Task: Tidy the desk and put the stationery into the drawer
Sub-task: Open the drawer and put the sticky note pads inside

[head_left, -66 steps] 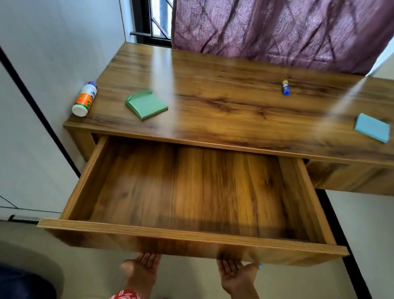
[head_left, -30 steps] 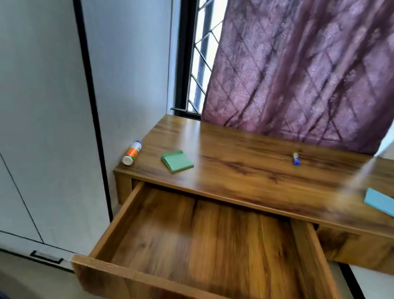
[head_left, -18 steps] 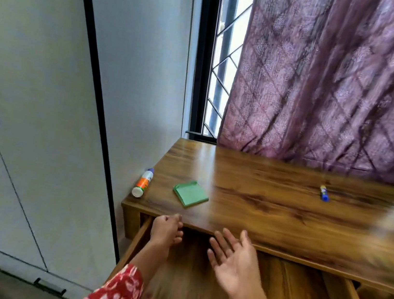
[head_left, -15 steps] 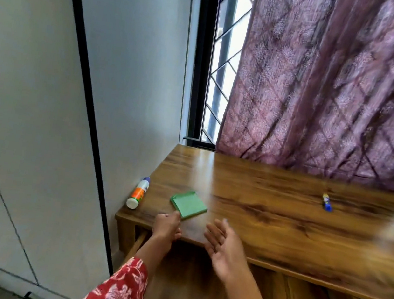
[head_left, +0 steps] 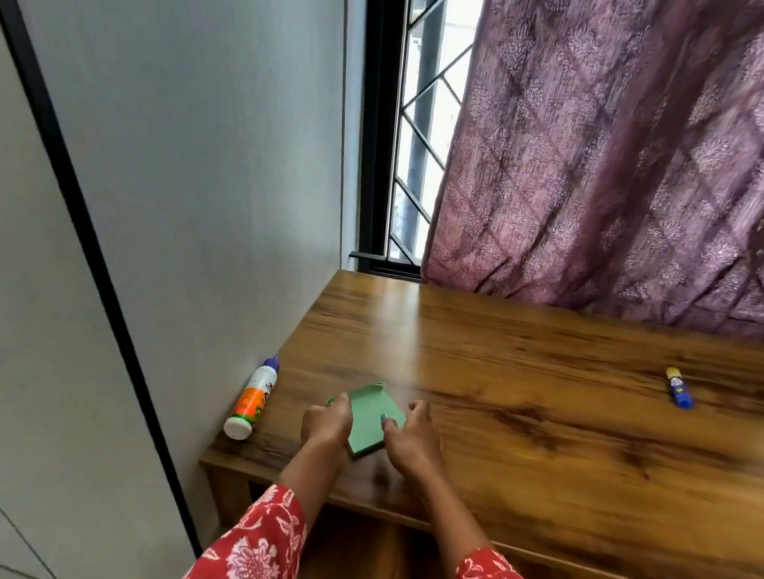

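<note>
A wooden desk [head_left: 542, 459] stands against a pale wall on the left, with a window and a purple patterned curtain [head_left: 659, 156] behind it. Nearest the viewer, below the desk's front edge, the open drawer [head_left: 378, 578] shows its wooden floor between two forearms in red floral sleeves [head_left: 253, 561]. Both arms reach over the desk edge to a green pad of sticky notes [head_left: 369, 417] lying flat near the front left corner. The left hand [head_left: 327, 421] has its fingers curled against the pad's left edge, and the right hand [head_left: 410, 438] has its fingers curled against the right edge, thumb resting on the top sheet, so the pad sits gripped between the two hands. Just left of the hands, a white glue bottle [head_left: 252, 398] with an orange label and purple cap lies on its side along the wall. Farther back on the right, a small blue and yellow glue stick [head_left: 679, 387] lies on the desktop, well apart from the hands.
</note>
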